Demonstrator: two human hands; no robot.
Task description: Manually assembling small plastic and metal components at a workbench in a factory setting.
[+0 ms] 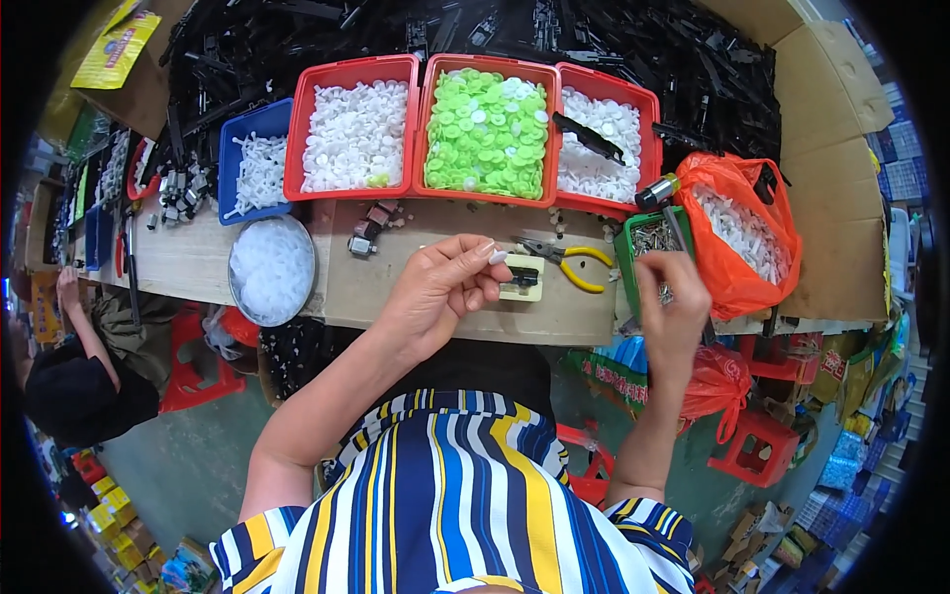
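Note:
My left hand (pixel 442 287) is curled over the bench edge, its fingertips pinching a small black part (pixel 522 276) that rests on a little cream block (pixel 524 284). My right hand (pixel 671 297) reaches into a green tray (pixel 629 247) of small metal pieces, fingers bunched down among them; whether it holds one is hidden. Yellow-handled pliers (pixel 579 262) lie between the two hands.
At the back stand red bins of white discs (pixel 354 134), green discs (pixel 487 129) and more white discs (pixel 604 139), a blue bin (pixel 255 158), and a round metal bowl (pixel 271 267). An orange bag (pixel 737 233) sits at right. Another person (pixel 74 376) crouches at left.

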